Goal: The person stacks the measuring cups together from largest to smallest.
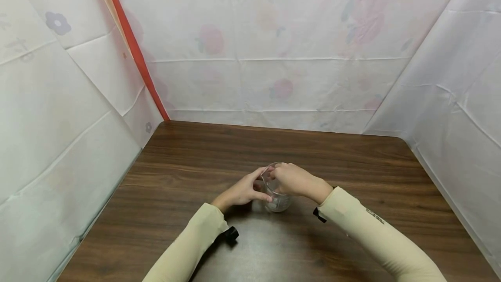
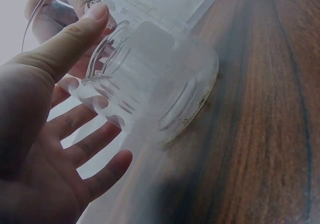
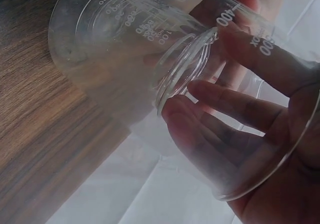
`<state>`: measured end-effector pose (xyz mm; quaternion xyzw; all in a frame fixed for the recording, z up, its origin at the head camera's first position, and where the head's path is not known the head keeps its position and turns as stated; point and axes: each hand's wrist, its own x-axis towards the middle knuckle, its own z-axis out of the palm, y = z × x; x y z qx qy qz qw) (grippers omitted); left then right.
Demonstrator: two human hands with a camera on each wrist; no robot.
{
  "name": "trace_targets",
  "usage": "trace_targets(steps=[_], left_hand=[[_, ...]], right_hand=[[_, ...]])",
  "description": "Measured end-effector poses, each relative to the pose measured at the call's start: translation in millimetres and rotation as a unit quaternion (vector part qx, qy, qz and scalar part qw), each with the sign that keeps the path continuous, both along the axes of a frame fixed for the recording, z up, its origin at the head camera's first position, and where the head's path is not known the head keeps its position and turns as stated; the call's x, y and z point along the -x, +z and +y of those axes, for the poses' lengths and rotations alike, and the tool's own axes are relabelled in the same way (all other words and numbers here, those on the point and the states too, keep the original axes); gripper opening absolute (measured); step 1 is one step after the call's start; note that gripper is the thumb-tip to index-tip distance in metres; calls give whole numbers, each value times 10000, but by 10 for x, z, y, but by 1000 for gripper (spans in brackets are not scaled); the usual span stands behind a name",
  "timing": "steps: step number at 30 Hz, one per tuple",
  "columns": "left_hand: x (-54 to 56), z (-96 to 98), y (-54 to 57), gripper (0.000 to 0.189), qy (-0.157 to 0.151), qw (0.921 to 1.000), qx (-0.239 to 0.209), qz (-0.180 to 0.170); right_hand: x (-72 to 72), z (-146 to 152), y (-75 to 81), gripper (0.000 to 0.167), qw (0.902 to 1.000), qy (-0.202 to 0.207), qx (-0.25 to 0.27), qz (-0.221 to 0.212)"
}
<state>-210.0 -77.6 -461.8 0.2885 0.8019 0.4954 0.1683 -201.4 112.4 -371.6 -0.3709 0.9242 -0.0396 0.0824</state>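
Observation:
A large clear glass beaker [image 1: 279, 205] with white graduation marks stands on the brown table, and a smaller marked beaker [image 3: 142, 17] sits inside it. My left hand [image 1: 242, 189] holds the large beaker from the left, thumb at the near side and fingers round the far side. In the left wrist view the little finger of that hand [image 2: 60, 149] stands off the glass. My right hand [image 1: 295, 179] reaches in over the large beaker's rim [image 3: 265, 179]. Its thumb and fingers pinch the small beaker's rim in the right wrist view.
The dark wood-grain table [image 1: 188, 160] spreads around the beakers. White patterned sheets [image 1: 250, 86] hang behind it and on both sides. A red strip [image 1: 133, 47] runs down the back left corner. Black wrist straps [image 1: 232, 234] sit below both sleeves.

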Motion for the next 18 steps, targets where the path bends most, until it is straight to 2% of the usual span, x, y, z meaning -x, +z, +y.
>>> trace_targets(steps=[10, 18], left_hand=[[4, 4, 0, 84, -38, 9999, -74, 56], [5, -1, 5, 85, -39, 10000, -37, -32]], right_hand=[[-19, -10, 5, 43, 9999, -147, -5, 83], [-20, -9, 6, 33, 9999, -81, 34, 115]])
